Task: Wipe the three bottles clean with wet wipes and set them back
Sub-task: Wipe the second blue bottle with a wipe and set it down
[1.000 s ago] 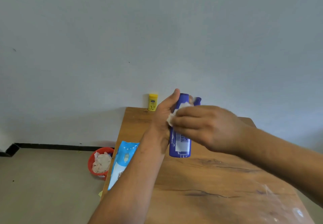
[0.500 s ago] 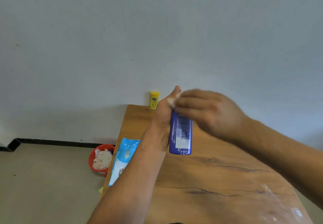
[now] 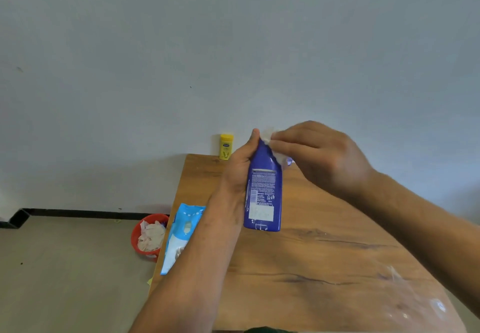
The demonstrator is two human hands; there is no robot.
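Tabletop first: the brown wood-grain table [image 3: 324, 267] fills the lower frame, and we're mid-wipe above it. Left hand [image 3: 237, 176] is wrapped round the tall blue plastic bottle [image 3: 263, 192], thumb reaching its narrow top, holding it up over the table's far half with the printed back label facing us. Right hand [image 3: 324, 156], blurred, has its fingers curled on a small white wet wipe [image 3: 267, 135], pressing it against the bottle's top end. So we judge this bottle as in progress, not yet set back.

Light-blue soft pack of wipes [image 3: 181, 231] lies along the table's left edge. Round red bin [image 3: 134, 236] stands on the floor just beside it, with crumpled used wipes [image 3: 152, 236] inside, so some wiping looks done already. Small yellow bottle [image 3: 226, 146] stands upright at the far left corner by the wall; wiped or not, we cannot tell.

Count: two bottles plainly seen, one blue, one yellow. A purplish sliver [image 3: 289, 161] behind the right hand may be the third, but it is too hidden to be sure. One pack, one bin, one wipe in hand, and a heap in the bin that we cannot count
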